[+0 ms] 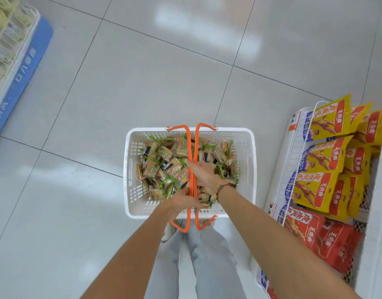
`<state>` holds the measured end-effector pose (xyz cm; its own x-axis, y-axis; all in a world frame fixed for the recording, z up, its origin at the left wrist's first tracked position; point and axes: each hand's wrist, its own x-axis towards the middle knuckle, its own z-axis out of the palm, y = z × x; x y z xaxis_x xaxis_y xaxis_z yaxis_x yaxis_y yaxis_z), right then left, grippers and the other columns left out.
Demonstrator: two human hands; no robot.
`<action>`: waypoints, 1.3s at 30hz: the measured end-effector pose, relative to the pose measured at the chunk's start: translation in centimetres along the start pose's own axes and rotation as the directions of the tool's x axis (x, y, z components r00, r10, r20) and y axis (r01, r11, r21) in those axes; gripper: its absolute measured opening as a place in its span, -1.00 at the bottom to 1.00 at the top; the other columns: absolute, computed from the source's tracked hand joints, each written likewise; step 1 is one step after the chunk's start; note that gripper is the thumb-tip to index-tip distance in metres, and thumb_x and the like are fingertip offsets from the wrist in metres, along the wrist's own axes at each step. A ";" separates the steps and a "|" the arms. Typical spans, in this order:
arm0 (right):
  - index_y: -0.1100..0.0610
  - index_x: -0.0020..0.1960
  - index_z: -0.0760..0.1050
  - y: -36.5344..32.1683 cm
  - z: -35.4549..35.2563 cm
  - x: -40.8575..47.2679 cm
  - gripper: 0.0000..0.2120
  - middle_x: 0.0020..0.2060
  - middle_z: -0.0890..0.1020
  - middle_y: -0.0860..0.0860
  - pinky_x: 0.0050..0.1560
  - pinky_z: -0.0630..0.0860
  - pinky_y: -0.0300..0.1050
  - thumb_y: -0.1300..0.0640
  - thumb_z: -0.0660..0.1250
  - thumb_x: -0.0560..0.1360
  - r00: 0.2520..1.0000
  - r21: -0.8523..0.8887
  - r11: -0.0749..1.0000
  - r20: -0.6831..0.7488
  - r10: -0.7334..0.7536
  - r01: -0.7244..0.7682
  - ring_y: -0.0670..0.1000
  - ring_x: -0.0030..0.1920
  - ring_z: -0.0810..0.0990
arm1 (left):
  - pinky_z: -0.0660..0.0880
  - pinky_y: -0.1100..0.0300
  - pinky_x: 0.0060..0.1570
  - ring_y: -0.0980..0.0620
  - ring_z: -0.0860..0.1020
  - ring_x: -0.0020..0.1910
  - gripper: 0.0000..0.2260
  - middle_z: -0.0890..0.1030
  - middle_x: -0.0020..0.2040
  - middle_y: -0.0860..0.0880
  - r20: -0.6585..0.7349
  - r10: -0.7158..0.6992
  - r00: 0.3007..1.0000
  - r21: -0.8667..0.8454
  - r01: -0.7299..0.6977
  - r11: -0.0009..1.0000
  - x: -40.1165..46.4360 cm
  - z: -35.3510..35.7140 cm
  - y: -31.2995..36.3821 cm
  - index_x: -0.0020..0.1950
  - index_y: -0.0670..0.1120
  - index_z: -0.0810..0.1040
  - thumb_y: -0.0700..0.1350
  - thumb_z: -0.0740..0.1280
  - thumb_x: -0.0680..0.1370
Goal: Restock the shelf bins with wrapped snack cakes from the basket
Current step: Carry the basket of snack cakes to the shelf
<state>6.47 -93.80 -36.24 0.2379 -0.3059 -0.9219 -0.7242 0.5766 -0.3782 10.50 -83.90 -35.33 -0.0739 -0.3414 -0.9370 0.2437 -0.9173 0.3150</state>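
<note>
The wrapped snack cakes (168,167) lie heaped in the white basket (251,169), which stands on the tiled floor (121,83) directly in front of the person's legs. The packets are small tan-and-green pillows lying at every angle, so there is no single long axis to line up with; the pile fills the basket floor from the left wall to the right wall. Two orange handles (192,147) are raised and pressed together, running away from the person along the basket's middle and splitting the heap into a left and a right half.

Both hands are down at the handles, above the cakes. The left hand (183,200) sits at the near end of the handles with its fingers (194,205) curled about them, so it appears to be holding them together. The right hand (204,172) reaches further in, palm down and fingers (191,164) stretched out across the handles toward the left half of the pile, holding nothing that I can see. The nearest packets lie just beneath and to the left of those fingertips, so the right hand looks better placed to scoop.

Both forearms extend straight down and forward from the body. A wire shelf (293,152) of yellow and red snack bags (328,156) stands close to the basket's right.
</note>
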 end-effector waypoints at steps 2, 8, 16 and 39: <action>0.15 -0.21 0.49 -0.5 -0.2 -1.9 -0.70 -0.35 0.54 0.05 0.07 0.58 0.02 -0.03 0.25 0.58 1.000 0.048 0.999 -0.015 0.001 0.000 0.03 -0.29 0.53 | 0.48 0.24 -0.20 0.05 0.49 -0.11 -0.69 0.52 -0.17 0.01 0.014 -0.006 1.000 -0.021 0.006 1.000 -2.2 0.0 0.5 -0.01 -0.18 0.48 -0.49 0.32 0.35; 0.17 -0.09 0.48 -1.7 -2.4 -11.5 -0.84 -0.35 0.57 0.05 -0.09 0.59 -0.05 0.10 0.26 0.60 0.998 0.206 0.977 0.000 0.064 -0.062 0.01 -0.31 0.56 | 0.44 0.20 0.17 0.07 0.52 0.06 -0.77 0.58 0.02 0.00 0.128 -0.140 0.982 0.091 0.129 0.988 -10.6 1.3 3.0 -0.11 -0.10 0.51 -0.41 0.36 0.40; 0.19 -0.14 0.43 -2.1 -2.8 -21.7 -0.83 -0.27 0.56 0.08 0.19 0.53 0.13 0.21 0.18 0.62 0.995 0.275 0.956 0.045 0.093 -0.102 0.05 -0.20 0.55 | 0.40 0.13 0.27 -0.01 0.48 0.13 -0.70 0.54 0.16 -0.05 0.105 -0.155 0.982 0.346 0.111 0.932 -19.3 3.1 3.4 0.11 -0.14 0.52 -0.30 0.42 0.41; 0.21 -0.09 0.40 13.1 9.5 -34.8 -0.88 -0.28 0.55 0.09 -0.32 0.54 -0.12 0.23 0.17 0.62 0.966 0.879 0.450 -0.233 0.112 0.159 0.02 -0.30 0.54 | 0.50 0.18 -0.05 -0.01 0.47 -0.18 -0.73 0.48 -0.25 -0.08 0.148 -0.363 0.920 0.939 -0.016 0.343 -30.0 4.4 -5.6 -0.28 -0.14 0.43 -0.50 0.24 0.44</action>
<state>-5.16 -68.45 -9.95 -0.0022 -0.4070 -0.9134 0.2811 0.8764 -0.3911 7.13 -69.42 -8.29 -0.2995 -0.0118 -0.9540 -0.8234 -0.5018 0.2647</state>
